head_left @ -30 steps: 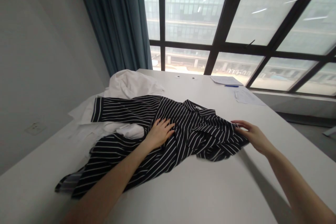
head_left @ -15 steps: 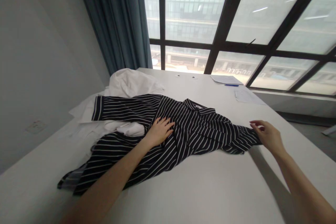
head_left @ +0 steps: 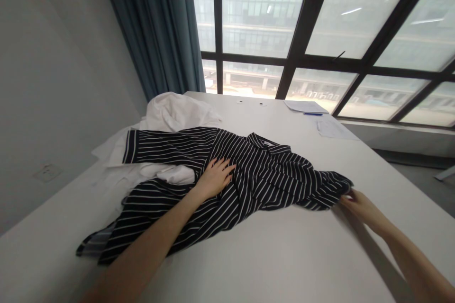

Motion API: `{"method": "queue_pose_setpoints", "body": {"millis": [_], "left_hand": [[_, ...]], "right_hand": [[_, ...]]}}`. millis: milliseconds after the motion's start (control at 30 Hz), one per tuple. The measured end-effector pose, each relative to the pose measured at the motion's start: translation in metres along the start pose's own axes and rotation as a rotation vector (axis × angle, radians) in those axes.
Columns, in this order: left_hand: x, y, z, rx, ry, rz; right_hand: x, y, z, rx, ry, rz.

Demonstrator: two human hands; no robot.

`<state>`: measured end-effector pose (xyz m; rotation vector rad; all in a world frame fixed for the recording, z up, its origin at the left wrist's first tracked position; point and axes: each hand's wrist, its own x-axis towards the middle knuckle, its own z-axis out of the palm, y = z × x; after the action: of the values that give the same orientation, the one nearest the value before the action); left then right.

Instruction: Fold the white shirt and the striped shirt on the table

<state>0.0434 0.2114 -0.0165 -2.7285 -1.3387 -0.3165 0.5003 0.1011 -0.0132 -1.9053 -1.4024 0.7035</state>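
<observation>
Sleeve end (head_left: 337, 183) partly hides right hand (head_left: 360, 208), grip unclear; left hand (head_left: 214, 181) spread on striped shirt (head_left: 249, 177).

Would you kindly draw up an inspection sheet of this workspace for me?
Surface: white table, with the striped shirt spread across it, creased.
Job's things: black-and-white striped shirt, collar toward the window; its left-side sleeve overlies white fabric.
Clutter: papers and a blue pen near the far right edge; another sheet nearer; two small dark-centred items at the back, too small to identify.
Hands: left hand lies on the shirt's body; right hand is at the right-side sleeve end, its grip partly hidden.
Cables: nothing seen.
Surroundings: blue curtain, dark-framed window, grey wall.
</observation>
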Motion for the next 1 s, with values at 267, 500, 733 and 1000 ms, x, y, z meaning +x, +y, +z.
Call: {"method": "queue_pose_setpoints", "body": {"millis": [267, 500, 733, 1000], "left_hand": [[0.0, -0.001, 0.003, 0.005, 0.014, 0.006], [0.0, 0.0, 0.002, 0.014, 0.015, 0.007], [-0.001, -0.002, 0.006, 0.019, 0.041, 0.019], [-0.001, 0.0, 0.002, 0.024, 0.031, 0.02]], "right_hand": [[-0.024, -0.034, 0.028, 0.296, -0.096, -0.083], [-0.034, -0.056, 0.048, 0.374, -0.155, -0.19], [-0.034, -0.067, 0.045, 0.254, -0.153, -0.157], [-0.02, -0.062, -0.015, 0.013, 0.06, -0.137]]}}
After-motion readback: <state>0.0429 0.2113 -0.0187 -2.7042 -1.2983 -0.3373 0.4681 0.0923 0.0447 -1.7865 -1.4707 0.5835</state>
